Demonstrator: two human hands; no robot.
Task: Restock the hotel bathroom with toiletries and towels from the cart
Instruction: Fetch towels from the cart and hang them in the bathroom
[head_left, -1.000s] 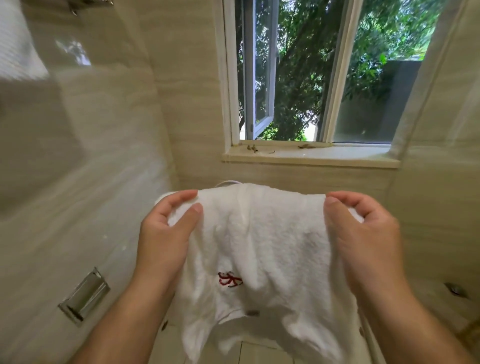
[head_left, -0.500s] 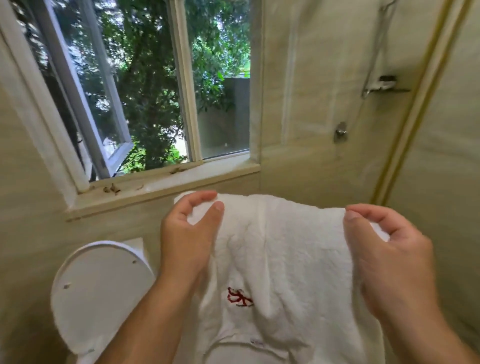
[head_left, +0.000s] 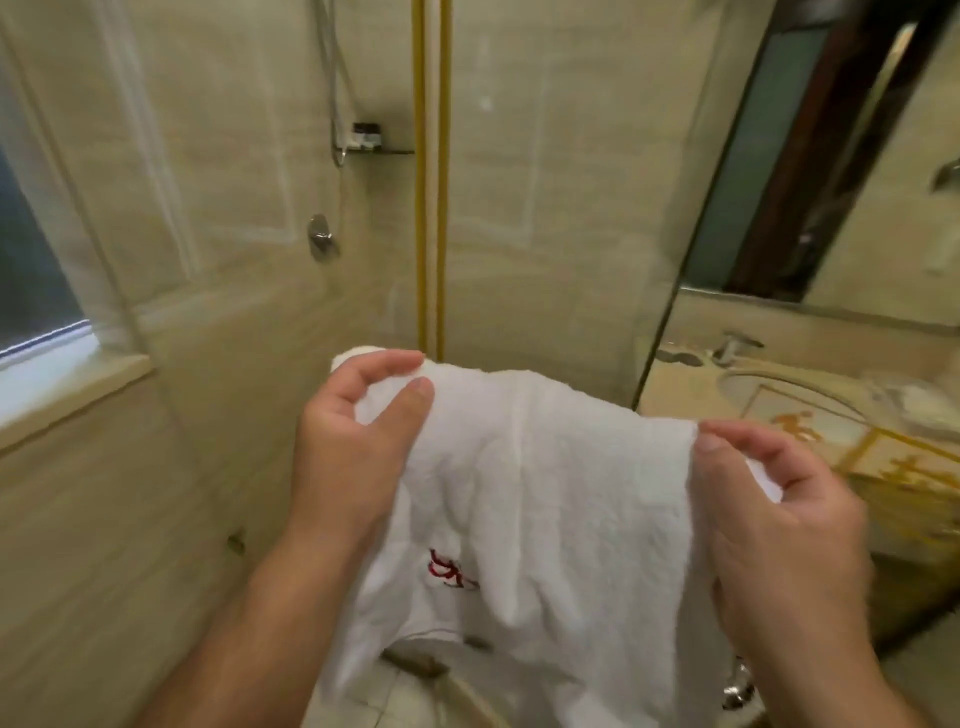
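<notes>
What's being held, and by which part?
White towel, by its top edge: left hand pinches the left corner, right hand the right corner.

1 cam only, head-worn, wide-angle, verticals bow at the edges. Looks fwd + down over both forearms. V. near: left hand (head_left: 358, 441) and right hand (head_left: 779, 519) fill lower centre, pinching the towel (head_left: 545, 493) top edge. Faces the gold shower door frame (head_left: 420, 208). Window sill (head_left: 67, 379) at left edge, sink (head_left: 779, 395) + mirror (head_left: 883, 182) at right. Bg blurred.
</notes>
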